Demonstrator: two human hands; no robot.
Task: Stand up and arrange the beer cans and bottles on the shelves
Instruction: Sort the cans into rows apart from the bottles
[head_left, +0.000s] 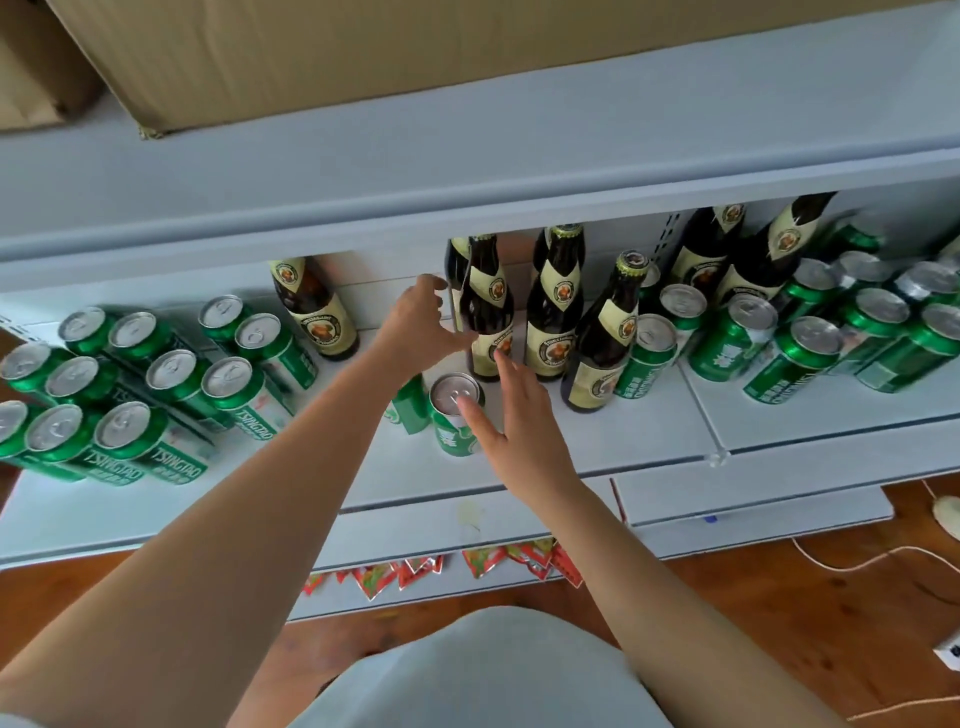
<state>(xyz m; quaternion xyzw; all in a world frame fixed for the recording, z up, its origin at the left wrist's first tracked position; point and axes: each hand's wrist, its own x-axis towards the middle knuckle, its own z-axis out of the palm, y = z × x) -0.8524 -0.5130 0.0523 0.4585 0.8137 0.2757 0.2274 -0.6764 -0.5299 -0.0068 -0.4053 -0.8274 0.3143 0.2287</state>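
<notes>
On the white shelf (597, 452) stand several green beer cans (130, 395) at the left and more green cans (810, 358) at the right. Several brown bottles with cream labels (553, 312) stand upright in the middle. My left hand (421, 322) reaches toward a brown bottle (485, 306), fingers spread just left of it and not around it. My right hand (514, 421) hovers with straight fingers beside a single upright green can (454, 410). Another green can (410, 405) is partly hidden under my left forearm.
A cardboard box (363, 47) lies on the top shelf above. One brown bottle (314, 306) stands apart at the left. Below the shelf hang red snack packets (467, 566). A wooden floor (779, 623) with a white cable lies at the right.
</notes>
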